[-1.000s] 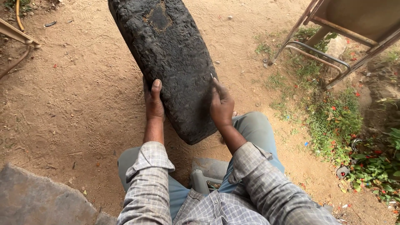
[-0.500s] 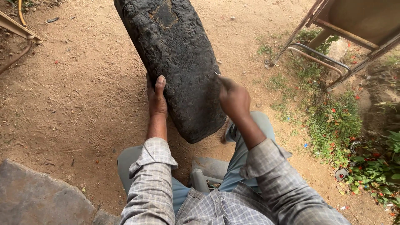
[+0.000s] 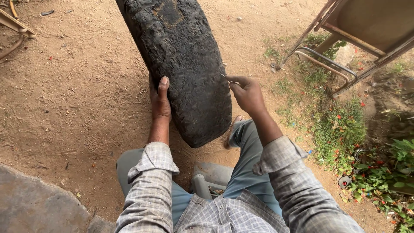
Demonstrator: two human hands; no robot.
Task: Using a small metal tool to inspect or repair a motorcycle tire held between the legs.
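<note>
A large worn black tyre stands on its tread between my knees, its rough surface facing me, with a squarish patch mark near the top. My left hand grips its left edge, thumb lying on the tread. My right hand is lifted just off the tyre's right edge, fingers pinched on a small thin metal piece whose tip points at the rubber.
I sit on a low grey seat on sandy ground. A rusty metal frame stands at the upper right beside grass and small plants. A stone slab lies at the lower left.
My right hand has lifted off the tyre's tread and moved to the right, now pinching the thin metal piece. My left hand keeps its hold on the left edge.
</note>
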